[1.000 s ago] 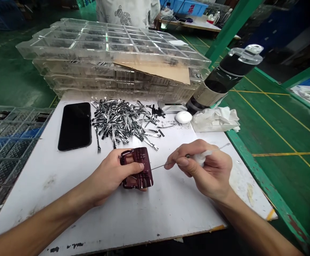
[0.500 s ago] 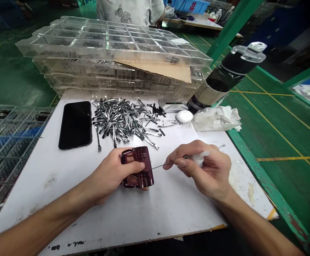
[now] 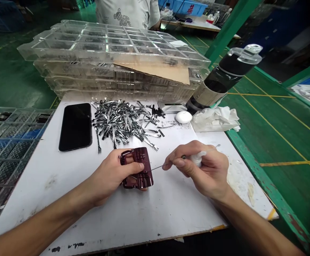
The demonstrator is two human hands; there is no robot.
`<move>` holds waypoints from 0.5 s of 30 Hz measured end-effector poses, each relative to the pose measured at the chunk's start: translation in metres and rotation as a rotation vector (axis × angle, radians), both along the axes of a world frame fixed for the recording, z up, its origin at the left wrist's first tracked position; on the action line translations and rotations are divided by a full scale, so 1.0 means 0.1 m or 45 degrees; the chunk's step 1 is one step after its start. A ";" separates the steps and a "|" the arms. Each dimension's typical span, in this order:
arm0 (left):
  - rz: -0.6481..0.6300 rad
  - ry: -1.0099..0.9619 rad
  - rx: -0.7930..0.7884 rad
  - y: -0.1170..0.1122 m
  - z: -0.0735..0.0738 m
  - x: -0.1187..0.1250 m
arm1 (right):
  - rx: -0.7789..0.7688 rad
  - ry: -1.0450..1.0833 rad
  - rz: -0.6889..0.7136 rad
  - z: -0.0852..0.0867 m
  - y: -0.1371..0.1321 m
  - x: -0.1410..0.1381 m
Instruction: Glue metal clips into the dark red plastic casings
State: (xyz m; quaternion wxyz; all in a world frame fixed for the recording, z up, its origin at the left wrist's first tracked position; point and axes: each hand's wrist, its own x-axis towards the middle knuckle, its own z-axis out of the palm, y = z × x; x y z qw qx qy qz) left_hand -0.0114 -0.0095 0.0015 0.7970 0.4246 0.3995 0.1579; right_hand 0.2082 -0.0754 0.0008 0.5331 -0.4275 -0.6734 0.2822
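My left hand (image 3: 119, 167) is closed on a glossy dark red model car body (image 3: 143, 160), its thumb lying across the top and its fingers underneath. The open-framed end faces left and the solid panel faces right. To the right, my right hand (image 3: 201, 169) pinches a thin metal needle tool (image 3: 158, 166) between thumb and forefinger. Its tip reaches the right edge of the car body; I cannot tell if they touch. A small white bottle (image 3: 198, 158) is tucked inside the same hand, mostly hidden by the fingers.
Behind my hands lies a pile of shiny chrome strips (image 3: 123, 121), with a black phone (image 3: 75, 127) on its left. Stacked clear compartment trays (image 3: 117, 74) stand at the back. A dark bottle (image 3: 216, 85), white oval case (image 3: 183, 117) and crumpled tissues (image 3: 216, 119) sit right.
The needle tool's tip has drawn back slightly from over the car body's panel to its right edge. Both hands otherwise keep nearly the same place; the whole view has shifted a little.
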 end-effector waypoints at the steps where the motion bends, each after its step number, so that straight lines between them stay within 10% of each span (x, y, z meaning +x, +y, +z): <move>1: -0.005 0.003 0.001 0.00 0.01 0.00 | -0.006 0.037 -0.005 -0.01 0.00 0.00; 9: -0.023 0.104 -0.020 -0.01 0.06 0.01 | 0.343 0.429 -0.569 0.11 0.16 0.45; 15: -0.012 0.222 0.015 -0.05 0.08 0.03 | 0.480 0.246 -1.105 0.21 0.18 1.14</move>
